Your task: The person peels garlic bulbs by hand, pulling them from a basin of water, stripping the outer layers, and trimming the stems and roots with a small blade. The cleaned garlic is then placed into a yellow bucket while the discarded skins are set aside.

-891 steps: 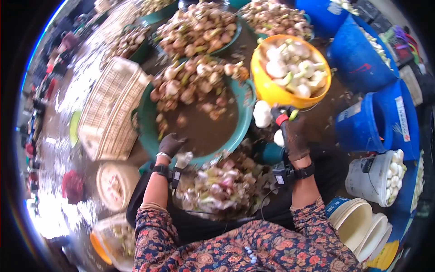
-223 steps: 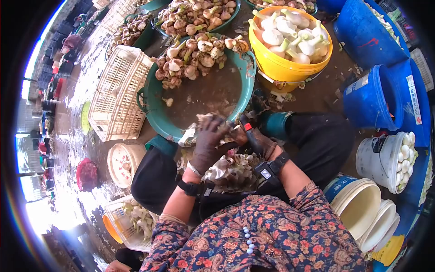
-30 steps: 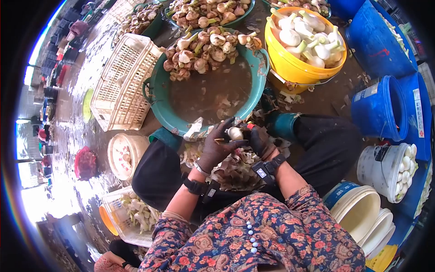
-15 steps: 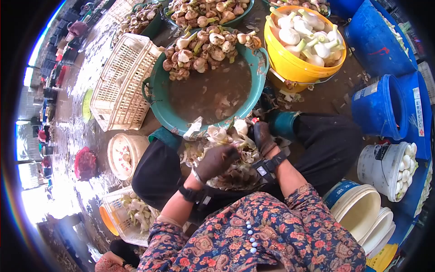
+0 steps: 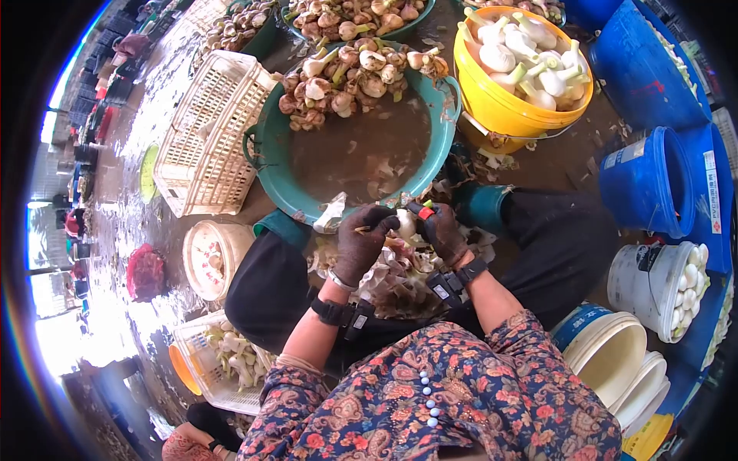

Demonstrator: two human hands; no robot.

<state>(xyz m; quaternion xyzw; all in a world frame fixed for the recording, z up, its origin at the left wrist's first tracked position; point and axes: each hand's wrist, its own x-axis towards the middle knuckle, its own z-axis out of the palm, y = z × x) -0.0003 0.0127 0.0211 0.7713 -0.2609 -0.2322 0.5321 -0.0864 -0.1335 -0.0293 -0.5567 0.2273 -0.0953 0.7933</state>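
Both my hands wear dark, soiled gloves and meet above my lap. My left hand is closed, its fingertips pinched against the left side of a white garlic bulb. My right hand is closed around a small tool with a red and black handle, just right of the bulb; its blade, if any, is hidden. A bit of greenish stem shows by the tool. Below the hands lies a heap of loose garlic skins. A green tub in front holds unpeeled garlic along its far side.
A yellow bucket of peeled garlic stands front right. White crates are stacked at left, near a cream bucket and a basket of garlic. Blue and white buckets line the right. Another person's arm shows bottom left.
My left hand has moved up and forward from over the skins to the bulb. The red part of the tool in my right hand shows more clearly now.
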